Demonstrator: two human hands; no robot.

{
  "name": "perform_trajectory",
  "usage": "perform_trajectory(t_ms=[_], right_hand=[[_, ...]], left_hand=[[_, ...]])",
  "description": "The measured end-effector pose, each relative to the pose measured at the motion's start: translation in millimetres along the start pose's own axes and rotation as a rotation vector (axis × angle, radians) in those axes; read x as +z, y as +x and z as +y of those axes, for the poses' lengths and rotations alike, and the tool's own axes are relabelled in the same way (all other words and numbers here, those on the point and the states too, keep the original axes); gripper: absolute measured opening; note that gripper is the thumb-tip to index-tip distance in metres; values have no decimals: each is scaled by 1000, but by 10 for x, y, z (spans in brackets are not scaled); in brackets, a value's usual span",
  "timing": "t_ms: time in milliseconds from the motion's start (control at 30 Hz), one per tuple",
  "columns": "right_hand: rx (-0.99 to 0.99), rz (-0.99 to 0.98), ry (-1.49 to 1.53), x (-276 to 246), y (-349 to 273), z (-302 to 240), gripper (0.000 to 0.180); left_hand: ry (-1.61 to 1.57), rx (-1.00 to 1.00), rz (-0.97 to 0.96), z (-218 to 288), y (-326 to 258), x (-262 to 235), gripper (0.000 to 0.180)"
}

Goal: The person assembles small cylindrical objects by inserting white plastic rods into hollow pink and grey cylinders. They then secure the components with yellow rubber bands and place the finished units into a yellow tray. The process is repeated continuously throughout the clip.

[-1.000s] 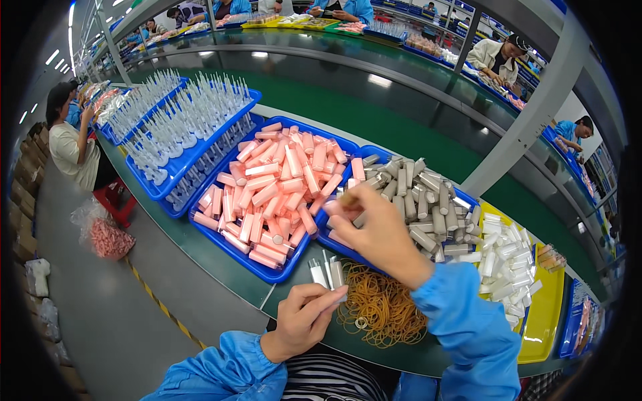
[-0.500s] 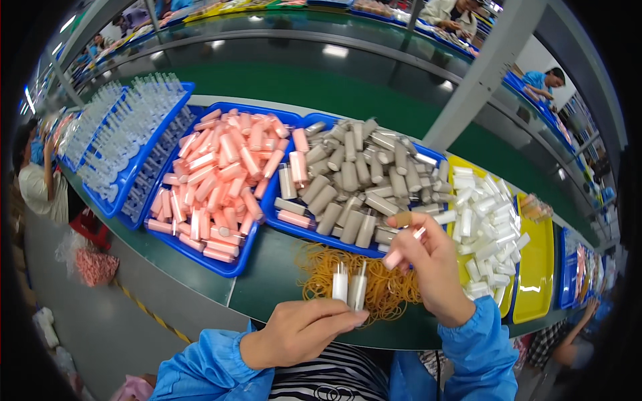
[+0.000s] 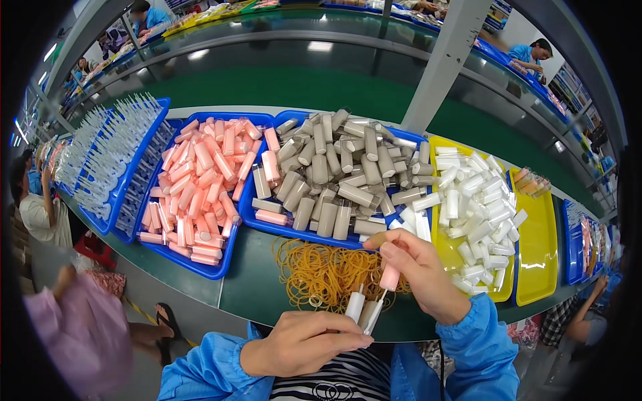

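— What's nearest the camera?

— The left hand (image 3: pixel 304 342), low in the view, fingers curled around a small bunch of white tubes (image 3: pixel 361 309) that stick up from its grip. Just beside it the right hand (image 3: pixel 418 267) pinches a pink tube (image 3: pixel 389 277) between thumb and fingers, its lower end right at the tips of the white ones. Both sleeves are blue.

— And under the hands?

— A dark green surface (image 3: pixel 257 281) with a loose heap of orange rubber bands (image 3: pixel 321 271) lying just beyond the left hand, partly behind the right.

— Further out?

— A row of trays. A blue tray (image 3: pixel 221 257) piled with pink tubes on the left; next to it a blue tray (image 3: pixel 267 224) of grey-beige tubes (image 3: pixel 334 180), with a few pink ones along its left side; then a yellow tray (image 3: pixel 542 267) with white tubes (image 3: pixel 475 207) heaped in its left part. Far left, blue trays of clear thin applicators (image 3: pixel 100 160) standing upright.

— Anyone else?

— A person (image 3: pixel 40 214) in a pale top at the left edge, and others in blue at benches far behind — too small to tell more.
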State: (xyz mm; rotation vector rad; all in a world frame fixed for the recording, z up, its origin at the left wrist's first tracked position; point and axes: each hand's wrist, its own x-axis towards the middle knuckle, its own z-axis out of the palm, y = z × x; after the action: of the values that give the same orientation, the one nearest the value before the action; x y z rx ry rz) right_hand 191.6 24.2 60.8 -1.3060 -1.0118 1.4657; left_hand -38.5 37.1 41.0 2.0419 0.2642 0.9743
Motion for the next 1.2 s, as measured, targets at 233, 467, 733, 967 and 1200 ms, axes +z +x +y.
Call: perform_trajectory(t_ms=[233, 467, 733, 967, 1200], right_hand=[[-144, 84, -223, 84, -114, 1, 26], [-179, 52, -277, 86, -118, -1, 23], [-95, -63, -187, 100, -175, -71, 21], [-500, 69, -447, 251, -294, 210, 36], [-597, -83, -568, 197, -243, 44, 40]], left_hand=[[160, 84, -25, -45, -8, 9, 34], [353, 184, -120, -19, -10, -15, 35], [384, 174, -114, 48, 16, 14, 32], [396, 217, 77, -126, -70, 90, 38], [-964, -582, 265, 59, 69, 236, 62]])
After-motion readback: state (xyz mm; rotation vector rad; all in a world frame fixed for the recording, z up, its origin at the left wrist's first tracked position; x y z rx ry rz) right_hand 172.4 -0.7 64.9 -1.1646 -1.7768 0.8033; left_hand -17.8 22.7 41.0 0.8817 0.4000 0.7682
